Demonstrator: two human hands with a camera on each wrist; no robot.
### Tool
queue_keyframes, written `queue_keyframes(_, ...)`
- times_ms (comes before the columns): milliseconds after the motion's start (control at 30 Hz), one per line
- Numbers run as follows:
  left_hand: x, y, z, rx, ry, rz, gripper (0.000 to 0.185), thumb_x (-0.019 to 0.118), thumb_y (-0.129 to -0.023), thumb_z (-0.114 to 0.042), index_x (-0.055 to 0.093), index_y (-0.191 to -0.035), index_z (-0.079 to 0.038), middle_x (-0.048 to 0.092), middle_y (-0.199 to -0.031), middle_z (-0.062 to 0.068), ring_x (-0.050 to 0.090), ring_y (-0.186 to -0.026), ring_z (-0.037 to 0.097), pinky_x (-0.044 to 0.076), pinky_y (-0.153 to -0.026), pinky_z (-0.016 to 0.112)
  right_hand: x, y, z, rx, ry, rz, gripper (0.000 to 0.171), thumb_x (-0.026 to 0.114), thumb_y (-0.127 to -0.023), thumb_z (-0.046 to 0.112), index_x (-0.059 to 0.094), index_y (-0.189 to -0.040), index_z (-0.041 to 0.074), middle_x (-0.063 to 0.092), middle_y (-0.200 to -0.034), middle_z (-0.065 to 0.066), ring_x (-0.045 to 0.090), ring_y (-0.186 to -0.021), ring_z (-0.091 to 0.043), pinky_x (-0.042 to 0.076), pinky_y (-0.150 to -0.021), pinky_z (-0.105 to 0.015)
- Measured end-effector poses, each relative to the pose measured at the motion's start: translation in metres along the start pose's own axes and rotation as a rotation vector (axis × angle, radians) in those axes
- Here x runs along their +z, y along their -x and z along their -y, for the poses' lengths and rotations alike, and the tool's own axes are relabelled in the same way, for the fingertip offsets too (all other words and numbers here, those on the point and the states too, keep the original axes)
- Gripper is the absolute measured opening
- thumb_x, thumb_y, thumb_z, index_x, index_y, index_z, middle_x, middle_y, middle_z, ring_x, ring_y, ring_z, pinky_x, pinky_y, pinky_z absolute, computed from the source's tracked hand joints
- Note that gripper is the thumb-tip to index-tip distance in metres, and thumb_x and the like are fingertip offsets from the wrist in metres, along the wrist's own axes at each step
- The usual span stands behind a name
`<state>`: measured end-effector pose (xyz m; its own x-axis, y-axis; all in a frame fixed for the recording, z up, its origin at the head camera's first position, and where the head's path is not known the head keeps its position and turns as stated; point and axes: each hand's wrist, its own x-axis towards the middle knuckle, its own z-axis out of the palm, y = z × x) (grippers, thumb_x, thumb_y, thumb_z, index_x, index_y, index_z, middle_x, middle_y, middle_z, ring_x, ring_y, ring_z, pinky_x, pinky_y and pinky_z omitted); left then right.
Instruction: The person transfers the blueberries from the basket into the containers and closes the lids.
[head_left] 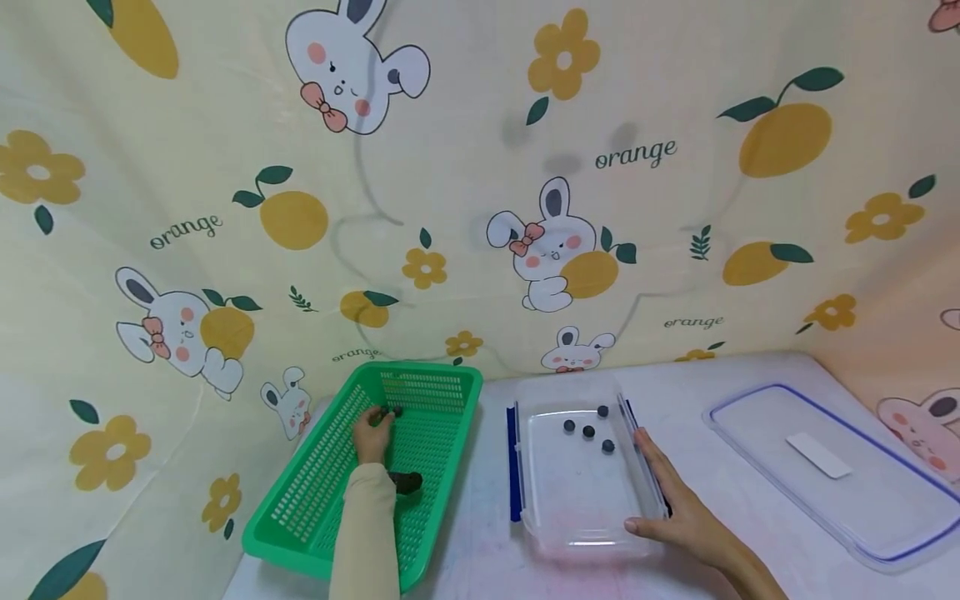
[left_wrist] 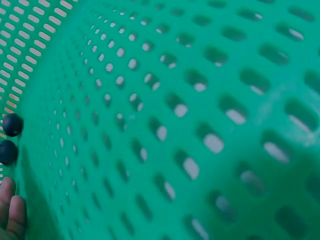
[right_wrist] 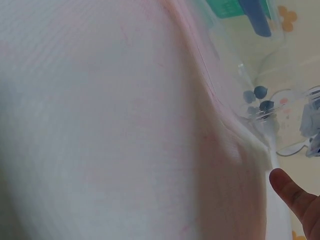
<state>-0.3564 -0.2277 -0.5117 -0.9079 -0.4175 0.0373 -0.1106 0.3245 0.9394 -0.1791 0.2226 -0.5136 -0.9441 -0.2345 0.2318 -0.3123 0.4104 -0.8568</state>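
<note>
My left hand (head_left: 371,437) reaches down into the green basket (head_left: 465,417), by its left wall. Two blueberries (left_wrist: 12,124) lie there, just beyond its fingertips (left_wrist: 16,212) in the left wrist view; a small gap shows between. The palm is out of sight. My right hand (head_left: 686,508) rests against the right side of a clear plastic container (head_left: 577,533), fingers extended along the outer wall and thumb stretched toward the near rim. Several blueberries (head_left: 588,432) sit loose on the container's floor. In the right wrist view, only the straight thumb (right_wrist: 290,192) shows.
A clear lid (head_left: 757,462) with a blue seal and a white label lies flat on the table at right. Blue side latches (head_left: 513,467) hang open on the container. Printed cloth (head_left: 465,167) walls the back and sides. A dark device (head_left: 407,482) sits at the left wrist.
</note>
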Motion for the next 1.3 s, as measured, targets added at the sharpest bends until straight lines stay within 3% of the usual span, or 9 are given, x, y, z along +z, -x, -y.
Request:
queue_keyframes(367, -0.0004, -0.0059, 0.0038, 0.074, -0.155, 0.073, 0.041, 0.056, -0.096, -0.006, 0.049, -0.132, 0.013, 0.045, -0.134, 0.033, 0.038, -0.126, 0.047, 0.033, -0.102, 0.056, -0.0003, 0.0000, 0.0019, 0.024, -0.006, 0.014, 0.108, 0.077, -0.078, 0.018, 0.004, -0.157, 0.024, -0.006, -0.160, -0.016, 0.001, -0.138, -0.055, 0.010, -0.087, -0.084)
queue_keyframes(533, -0.0012, -0.0065, 0.0020, 0.072, -0.239, 0.089, 0.042, 0.057, -0.095, -0.007, 0.051, -0.131, 0.013, 0.045, -0.135, 0.033, 0.039, -0.126, 0.048, 0.033, -0.103, 0.055, 0.0006, 0.0009, 0.0013, 0.006, -0.009, 0.012, 0.108, 0.077, -0.078, 0.018, 0.004, -0.157, 0.022, -0.006, -0.161, -0.014, 0.001, -0.137, -0.055, 0.009, -0.086, -0.084)
queue_keyframes(667, 0.0003, -0.0069, 0.0002, 0.064, -0.252, 0.079, 0.040, 0.058, -0.094, -0.006, 0.053, -0.128, 0.013, 0.049, -0.131, 0.032, 0.040, -0.124, 0.047, 0.032, -0.104, 0.053, 0.0004, 0.0003, 0.0025, 0.004, 0.004, 0.007, 0.107, 0.077, -0.078, 0.019, 0.005, -0.157, 0.022, -0.005, -0.161, -0.014, 0.003, -0.137, -0.055, 0.010, -0.087, -0.084)
queue_keyframes(967, 0.0042, -0.0010, 0.0065, 0.160, -0.280, 0.017, 0.021, 0.065, -0.084, 0.001, 0.066, -0.102, 0.013, 0.061, -0.105, 0.030, 0.054, -0.099, 0.044, 0.043, -0.088, 0.053, 0.0017, 0.0007, 0.0024, 0.014, 0.021, 0.006, 0.107, 0.076, -0.078, 0.020, 0.004, -0.157, 0.023, -0.004, -0.160, -0.016, 0.004, -0.137, -0.057, 0.011, -0.086, -0.084)
queue_keyframes(1300, 0.0035, -0.0006, 0.0036, 0.114, -0.257, 0.030, 0.024, 0.065, -0.088, -0.003, 0.064, -0.106, 0.013, 0.060, -0.105, 0.028, 0.054, -0.101, 0.044, 0.044, -0.088, 0.053, 0.0011, 0.0011, 0.0014, 0.016, 0.015, 0.005, 0.109, 0.077, -0.078, 0.019, 0.004, -0.157, 0.024, -0.005, -0.161, -0.014, 0.003, -0.138, -0.055, 0.011, -0.088, -0.083)
